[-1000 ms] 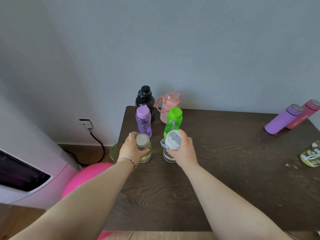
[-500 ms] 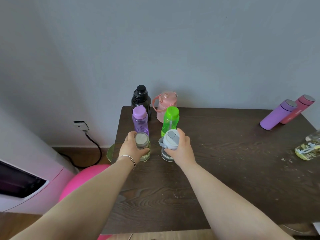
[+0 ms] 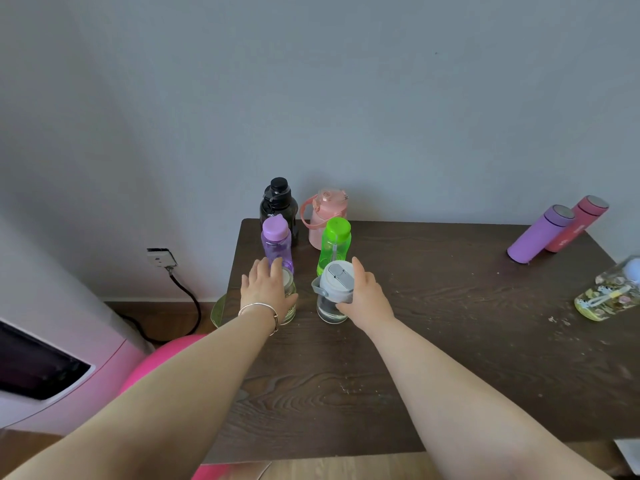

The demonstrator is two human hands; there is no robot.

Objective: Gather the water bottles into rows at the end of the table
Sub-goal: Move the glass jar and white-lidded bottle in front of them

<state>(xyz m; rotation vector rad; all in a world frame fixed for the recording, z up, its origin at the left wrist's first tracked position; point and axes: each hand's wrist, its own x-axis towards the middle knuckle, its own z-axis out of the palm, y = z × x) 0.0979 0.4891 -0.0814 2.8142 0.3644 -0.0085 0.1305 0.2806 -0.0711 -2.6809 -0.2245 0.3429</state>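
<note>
At the left end of the dark wooden table [image 3: 450, 334], bottles stand in two columns: black [image 3: 278, 206] and pink [image 3: 327, 220] at the wall, then purple [image 3: 275, 245] and green [image 3: 334, 245]. In front of them stand a small clear bottle [image 3: 290, 292] and a grey-lidded clear bottle [image 3: 333, 285]. My left hand [image 3: 265, 289] rests against the small clear bottle with its fingers straight and spread. My right hand [image 3: 363, 296] wraps the grey-lidded bottle from the right. A purple flask [image 3: 540, 233], a red flask [image 3: 581, 220] and a patterned clear bottle [image 3: 606, 296] are at the right end.
The table's left edge is just beside my left hand. Beyond it are a wall socket [image 3: 161, 258] with a black cable, a pink ball [image 3: 166, 355] and a white appliance [image 3: 52, 358]. Crumbs dot the right half of the tabletop.
My left hand's fingers have straightened and spread off the small clear bottle's lid. My right hand stays around the grey-lidded bottle. Both bottles stand where they were.
</note>
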